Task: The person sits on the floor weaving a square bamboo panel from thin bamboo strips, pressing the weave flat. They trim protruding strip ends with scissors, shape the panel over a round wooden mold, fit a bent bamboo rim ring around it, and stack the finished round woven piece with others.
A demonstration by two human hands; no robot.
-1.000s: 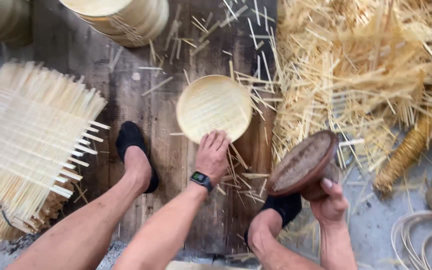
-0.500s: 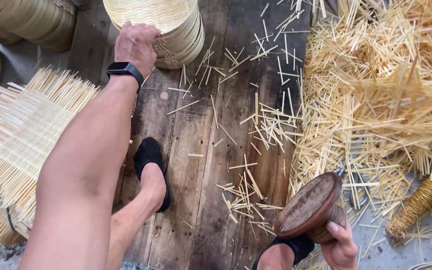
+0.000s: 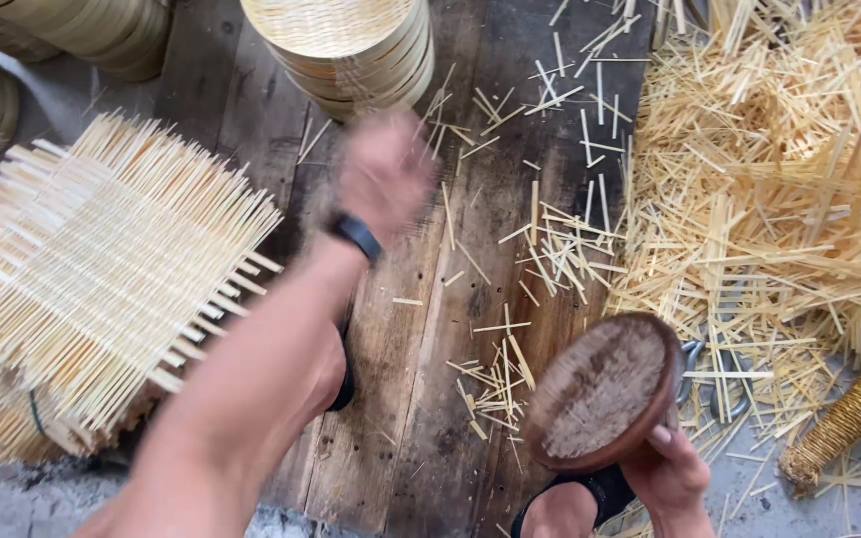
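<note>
Two hands show, one low and one higher up. Nearest, at the bottom right, the right hand (image 3: 672,476) grips a round dark wooden block (image 3: 605,392) from below, fingers wrapped on its rim, its worn flat face tilted upward. A black shoe (image 3: 590,493) sits just left of that hand. Scissors (image 3: 724,371) lie half buried in strips just right of the block. Farther up, the left hand (image 3: 386,177), blurred, with a black watch (image 3: 356,235) at the wrist, hangs over the plank floor (image 3: 406,399); whether its grip is wide or closed I cannot tell. Left of the arm lies a woven bamboo mat (image 3: 92,279) with loose ends sticking out. Beyond the hand stands a stack of round woven trays (image 3: 346,45), near the fingers but not clearly touching. Cut bamboo strips (image 3: 779,179) pile up at the right.
</note>
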